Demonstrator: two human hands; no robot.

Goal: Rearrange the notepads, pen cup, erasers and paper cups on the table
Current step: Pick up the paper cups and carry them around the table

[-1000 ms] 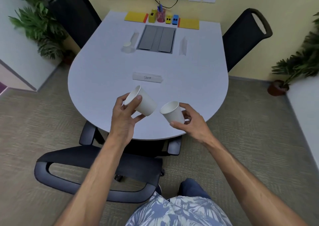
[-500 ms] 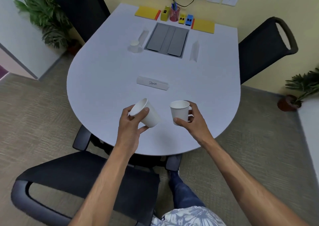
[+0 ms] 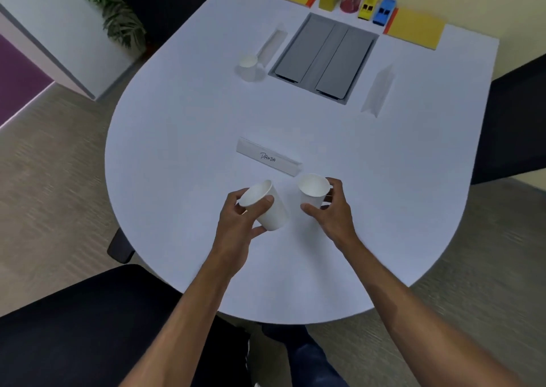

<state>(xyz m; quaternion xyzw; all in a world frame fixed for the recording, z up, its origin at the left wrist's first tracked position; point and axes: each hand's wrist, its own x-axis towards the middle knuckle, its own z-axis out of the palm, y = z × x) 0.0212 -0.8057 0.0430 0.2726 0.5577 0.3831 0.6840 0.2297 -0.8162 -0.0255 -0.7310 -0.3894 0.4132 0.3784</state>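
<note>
Head view: my left hand (image 3: pixel 236 224) grips a tilted cup (image 3: pixel 270 209), my right hand (image 3: pixel 335 213) holds an upright cup (image 3: pixel 312 193); a hard squeeze could crush either, and setting down carelessly could knock the card (image 3: pixel 269 157).

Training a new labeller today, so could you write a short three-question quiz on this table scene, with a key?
1. True or false: the left hand holds a tilted cup and the right hand an upright cup.
2. Which word is written on the name card? A) PANDA B) TIGER C) KOALA
3. Fill in: besides those two, ___ unheld cup stands on the table.
Key: 1 true; 2 A; 3 one.
</note>
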